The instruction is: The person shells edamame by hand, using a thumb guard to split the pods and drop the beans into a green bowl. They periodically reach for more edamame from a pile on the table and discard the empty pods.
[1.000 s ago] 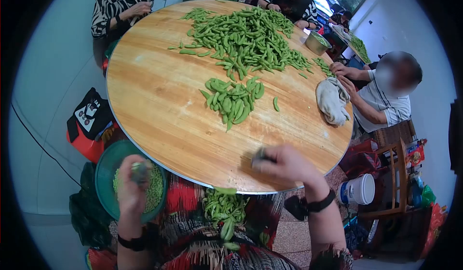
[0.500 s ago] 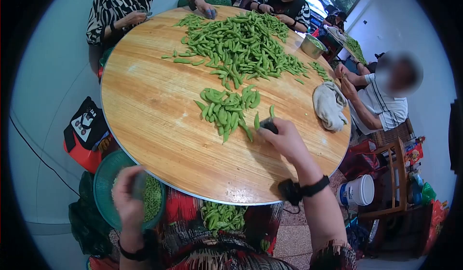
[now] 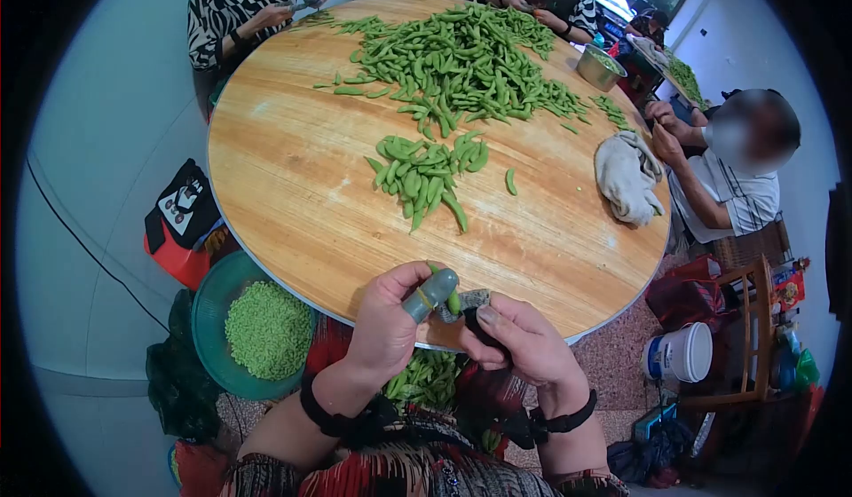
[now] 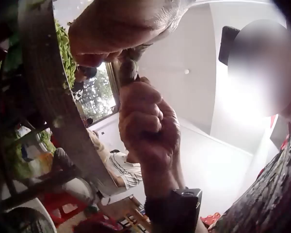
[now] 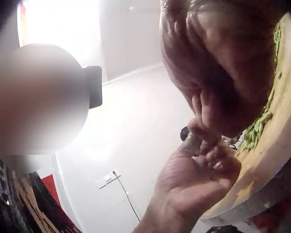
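Observation:
My left hand (image 3: pixel 386 324) pinches a green bean pod (image 3: pixel 454 303) over the table's near edge. A grey-green thumb cover (image 3: pixel 432 295) with a yellow band is on that hand. Close against it, my right hand (image 3: pixel 532 342) has its fingers curled at the same pod, with a black cover (image 3: pixel 485 332) at the fingers. A grey speckled piece (image 3: pixel 475 299) shows between the hands. In the left wrist view the right hand (image 4: pixel 148 121) is curled, fingertips meeting the left hand (image 4: pixel 121 29). The right wrist view shows the left hand (image 5: pixel 194 182) from its palm side; the pod is hidden there.
A small pod pile (image 3: pixel 422 177) and a larger heap (image 3: pixel 461 62) lie on the round wooden table (image 3: pixel 293 169). A green basin (image 3: pixel 209 319) of shelled beans (image 3: pixel 269 328) stands at lower left. Pods (image 3: pixel 426 374) fill my lap. A cloth (image 3: pixel 627 177) and metal bowl (image 3: pixel 600 67) lie right.
My right hand reached out to the small pile, then came back to the near edge. The left hand moved from above the basin to meet it at a pod.

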### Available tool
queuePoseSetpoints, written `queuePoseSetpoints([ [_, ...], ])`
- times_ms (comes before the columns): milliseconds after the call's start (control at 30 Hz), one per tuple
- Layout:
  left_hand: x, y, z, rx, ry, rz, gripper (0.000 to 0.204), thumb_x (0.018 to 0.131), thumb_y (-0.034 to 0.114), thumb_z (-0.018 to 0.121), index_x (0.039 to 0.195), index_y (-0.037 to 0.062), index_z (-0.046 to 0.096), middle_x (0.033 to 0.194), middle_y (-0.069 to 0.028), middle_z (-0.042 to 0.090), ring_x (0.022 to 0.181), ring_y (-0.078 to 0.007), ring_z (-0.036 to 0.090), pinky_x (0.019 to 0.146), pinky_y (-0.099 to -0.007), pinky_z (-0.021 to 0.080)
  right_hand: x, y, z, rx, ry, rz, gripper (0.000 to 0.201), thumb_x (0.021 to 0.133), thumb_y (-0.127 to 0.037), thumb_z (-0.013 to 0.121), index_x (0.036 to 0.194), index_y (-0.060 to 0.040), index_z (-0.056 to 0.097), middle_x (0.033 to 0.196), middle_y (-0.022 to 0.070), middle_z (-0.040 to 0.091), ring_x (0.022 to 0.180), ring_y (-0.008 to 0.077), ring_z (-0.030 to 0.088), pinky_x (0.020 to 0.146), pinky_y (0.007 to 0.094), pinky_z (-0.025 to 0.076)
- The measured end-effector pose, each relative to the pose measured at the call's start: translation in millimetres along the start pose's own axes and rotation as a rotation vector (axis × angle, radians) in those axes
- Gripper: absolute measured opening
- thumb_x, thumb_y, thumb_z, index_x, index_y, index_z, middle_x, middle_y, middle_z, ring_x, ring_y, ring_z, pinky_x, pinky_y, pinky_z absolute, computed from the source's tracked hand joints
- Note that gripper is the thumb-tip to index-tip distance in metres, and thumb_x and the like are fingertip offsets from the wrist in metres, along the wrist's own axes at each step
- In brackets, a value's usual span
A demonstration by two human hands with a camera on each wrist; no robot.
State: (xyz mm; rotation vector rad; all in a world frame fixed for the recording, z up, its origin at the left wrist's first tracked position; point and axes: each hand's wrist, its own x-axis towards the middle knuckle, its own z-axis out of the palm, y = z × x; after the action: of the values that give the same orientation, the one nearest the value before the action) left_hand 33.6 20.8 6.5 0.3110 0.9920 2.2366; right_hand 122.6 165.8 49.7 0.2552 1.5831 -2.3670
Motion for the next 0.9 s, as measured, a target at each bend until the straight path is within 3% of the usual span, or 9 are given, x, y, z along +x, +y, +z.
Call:
queuePoseSetpoints([
  [167,-3.4,-1.7,16.7,0.465,0.159,0.143,0.009,0.084,0.008,0.059,0.09,0.0015,0.061,0.081,-0.0015,0.059,0.068,-0.0061,0.052,0.06,-0.0194,0.04,0.2,2.5,-0.6,-0.154,0.117,-0.02,0.023,0.096,-0.02,0.041,0.08,-0.006,0.051,0.061,-0.005,0.046,0.05,0.0022,0.036,0.044,0.0172,0.027],
  [300,-4.8,-0.6,9.0,0.438,0.072,0.13,0.006,0.084,0.002,0.056,0.087,-0.0003,0.061,0.082,-0.0005,0.06,0.073,-0.006,0.054,0.066,-0.0204,0.044,-0.2,8.7,-0.3,-0.181,0.133,-0.035,0.021,0.095,-0.019,0.043,0.081,-0.0061,0.051,0.061,-0.0053,0.046,0.049,0.0022,0.036,0.043,0.0171,0.027],
  [400,-5.2,2.4,9.1,0.2,-0.075,0.026,0.006,0.083,0.001,0.057,0.088,-0.0001,0.06,0.084,-0.0006,0.059,0.072,-0.006,0.055,0.064,-0.0204,0.044,0.9,13.0,0.0,-0.013,0.101,0.009,0.021,0.095,-0.019,0.044,0.08,-0.0059,0.052,0.061,-0.0056,0.047,0.049,0.0017,0.036,0.044,0.0168,0.028],
  [467,-6.9,4.3,17.6,0.484,-0.005,0.083,0.01,0.082,0.0,0.058,0.091,-0.0008,0.058,0.081,-0.0002,0.058,0.075,-0.0045,0.055,0.065,-0.0203,0.045,3.5,19.6,-1.0,-0.306,0.195,-0.154,0.02,0.094,-0.018,0.046,0.081,-0.0053,0.053,0.061,-0.0058,0.048,0.049,0.0012,0.037,0.044,0.0162,0.027],
  [567,-6.0,0.4,11.8,0.564,0.003,0.019,0.011,0.083,-0.001,0.056,0.094,-0.0013,0.056,0.081,-0.0014,0.058,0.072,-0.0046,0.057,0.062,-0.0194,0.046,8.8,30.4,-3.4,-0.551,0.321,-0.317,0.02,0.093,-0.017,0.048,0.078,-0.0048,0.053,0.061,-0.006,0.048,0.05,0.0012,0.037,0.045,0.0171,0.028],
  [600,-6.1,1.8,11.3,0.564,0.002,0.017,0.011,0.083,-0.001,0.056,0.094,-0.0013,0.056,0.081,-0.0014,0.058,0.072,-0.0046,0.057,0.062,-0.0194,0.046,8.8,27.8,-3.9,-0.55,0.323,-0.316,0.02,0.093,-0.017,0.048,0.078,-0.0048,0.053,0.061,-0.006,0.048,0.05,0.0012,0.037,0.045,0.0171,0.028],
  [667,-4.8,6.8,10.3,0.513,-0.034,-0.014,0.013,0.084,-0.003,0.054,0.097,-0.0022,0.056,0.079,-0.0025,0.058,0.067,-0.0053,0.058,0.059,-0.0191,0.047,8.3,18.6,-4.8,-0.155,0.296,-0.058,0.02,0.093,-0.017,0.048,0.079,-0.0038,0.055,0.06,-0.0059,0.047,0.051,0.0024,0.038,0.045,0.0191,0.03],
  [800,-1.1,14.0,-1.2,0.374,-0.102,-0.097,0.017,0.085,-0.003,0.052,0.101,-0.0031,0.057,0.078,-0.0024,0.058,0.066,-0.0056,0.057,0.055,-0.019,0.046,11.7,18.1,-5.4,-0.139,0.284,-0.03,0.021,0.094,-0.017,0.047,0.082,-0.0029,0.057,0.059,-0.0062,0.046,0.051,0.0035,0.039,0.045,0.0207,0.031],
  [900,4.9,10.8,-15.3,0.247,-0.078,-0.141,0.018,0.085,-0.002,0.051,0.101,-0.0042,0.059,0.082,-0.0034,0.058,0.066,-0.0058,0.054,0.056,-0.0174,0.042,22.0,10.6,-20.9,-0.429,0.141,-0.131,0.024,0.094,-0.021,0.047,0.085,-0.0015,0.058,0.059,-0.0028,0.05,0.052,0.0048,0.045,0.046,0.022,0.036],
])
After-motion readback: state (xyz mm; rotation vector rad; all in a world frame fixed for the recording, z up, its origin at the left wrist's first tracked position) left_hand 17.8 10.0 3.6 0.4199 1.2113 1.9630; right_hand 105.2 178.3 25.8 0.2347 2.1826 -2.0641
